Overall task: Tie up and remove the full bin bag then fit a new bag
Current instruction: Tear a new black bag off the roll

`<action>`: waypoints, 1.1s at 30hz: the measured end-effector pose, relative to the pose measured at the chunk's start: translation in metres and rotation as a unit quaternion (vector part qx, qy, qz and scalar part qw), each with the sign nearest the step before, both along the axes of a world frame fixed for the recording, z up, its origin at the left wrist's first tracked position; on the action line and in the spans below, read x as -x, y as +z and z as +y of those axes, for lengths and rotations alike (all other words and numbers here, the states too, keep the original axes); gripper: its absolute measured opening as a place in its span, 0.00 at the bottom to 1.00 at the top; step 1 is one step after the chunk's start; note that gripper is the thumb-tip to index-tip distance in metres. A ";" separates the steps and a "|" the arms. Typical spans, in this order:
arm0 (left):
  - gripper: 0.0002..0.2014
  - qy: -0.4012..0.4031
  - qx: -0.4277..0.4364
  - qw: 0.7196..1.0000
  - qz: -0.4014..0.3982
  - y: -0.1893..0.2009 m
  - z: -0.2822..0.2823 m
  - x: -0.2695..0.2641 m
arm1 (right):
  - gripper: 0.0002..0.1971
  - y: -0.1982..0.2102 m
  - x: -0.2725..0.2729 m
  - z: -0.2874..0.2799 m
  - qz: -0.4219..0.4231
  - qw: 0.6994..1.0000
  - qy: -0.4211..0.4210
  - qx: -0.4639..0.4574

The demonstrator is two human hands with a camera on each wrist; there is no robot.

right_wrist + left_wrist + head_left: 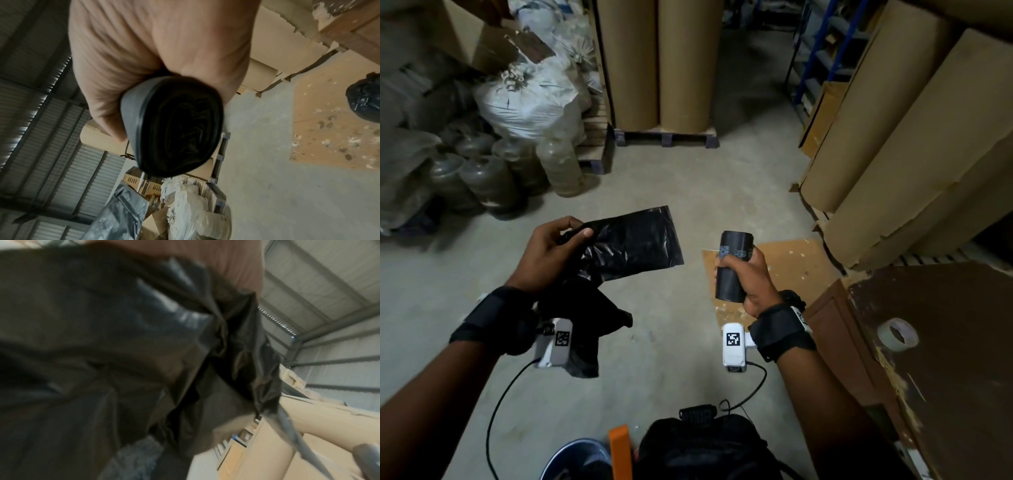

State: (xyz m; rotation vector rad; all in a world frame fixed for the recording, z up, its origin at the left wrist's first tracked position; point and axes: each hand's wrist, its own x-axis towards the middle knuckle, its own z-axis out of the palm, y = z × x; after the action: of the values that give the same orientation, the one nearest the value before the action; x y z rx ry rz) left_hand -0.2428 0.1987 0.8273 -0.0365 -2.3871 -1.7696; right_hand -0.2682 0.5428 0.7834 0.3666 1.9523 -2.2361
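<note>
My left hand (571, 234) pinches the top edge of a black bin bag (637, 243), held up over the concrete floor. The bag is partly unfolded and its lower part hangs crumpled past my wrist. In the left wrist view the bin bag (123, 353) fills almost the whole picture. My right hand (751, 277) grips a roll of black bin bags (732, 260) upright, apart from the loose bag. The right wrist view shows the roll's end (176, 126) in my fist and a tied full black bag (366, 100) on a cardboard sheet. A round blue-grey bin rim (575, 455) shows at the bottom edge.
A cardboard sheet (798, 263) lies on the floor to the right. A brown wooden cabinet (945, 359) with a tape roll (897, 334) stands at right. Tall brown paper rolls (661, 65) on pallets, white sacks (530, 99) and dusty jars (493, 174) line the back and left.
</note>
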 end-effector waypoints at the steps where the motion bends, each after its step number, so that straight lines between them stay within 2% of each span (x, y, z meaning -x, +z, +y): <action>1: 0.07 0.003 -0.005 1.000 -0.004 -0.005 0.003 -0.001 | 0.21 -0.001 -0.001 0.002 -0.002 1.000 -0.003 0.002; 4: 0.07 0.008 -0.011 1.000 -0.001 -0.019 0.014 -0.001 | 0.20 -0.005 -0.003 0.008 0.012 1.000 -0.013 0.009; 8: 0.06 0.009 -0.009 1.000 -0.007 -0.035 0.025 0.003 | 0.25 -0.014 -0.006 0.022 0.026 0.999 -0.020 0.021; 13: 0.08 0.038 0.021 0.999 -0.022 -0.064 0.050 0.013 | 0.29 -0.023 -0.020 0.060 -0.018 0.997 -0.042 0.059; 15: 0.11 0.023 0.021 0.999 -0.045 -0.074 0.070 0.018 | 0.27 -0.028 -0.031 0.082 -0.019 0.997 -0.045 0.065; 17: 0.12 -0.006 0.034 0.998 -0.055 -0.083 0.099 0.023 | 0.26 -0.036 -0.040 0.106 -0.020 0.996 -0.063 0.067; 21: 0.11 -0.071 0.064 0.994 -0.058 -0.092 0.179 0.033 | 0.33 -0.050 -0.060 0.158 -0.022 0.989 -0.124 0.080; 24: 0.08 -0.140 0.082 0.984 -0.071 -0.100 0.245 0.037 | 0.26 -0.061 -0.084 0.207 -0.033 0.977 -0.185 0.102; 27: 0.07 -0.210 0.111 0.968 -0.086 -0.114 0.313 0.040 | 0.24 -0.075 -0.113 0.265 -0.056 0.960 -0.234 0.141; 29: 0.09 -0.229 0.115 0.961 -0.100 -0.122 0.344 0.039 | 0.20 -0.082 -0.131 0.293 -0.077 0.951 -0.267 0.137; 33: 0.09 -0.286 0.119 0.942 -0.132 -0.150 0.416 0.030 | 0.28 -0.109 -0.175 0.361 -0.101 0.932 -0.343 0.065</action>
State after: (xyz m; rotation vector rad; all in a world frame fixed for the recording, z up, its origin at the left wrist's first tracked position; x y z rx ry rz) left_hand -0.2727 0.6150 0.6773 -0.6222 -3.0009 -1.7667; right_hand -0.0933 0.9039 0.6743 1.3805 1.7211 -2.5431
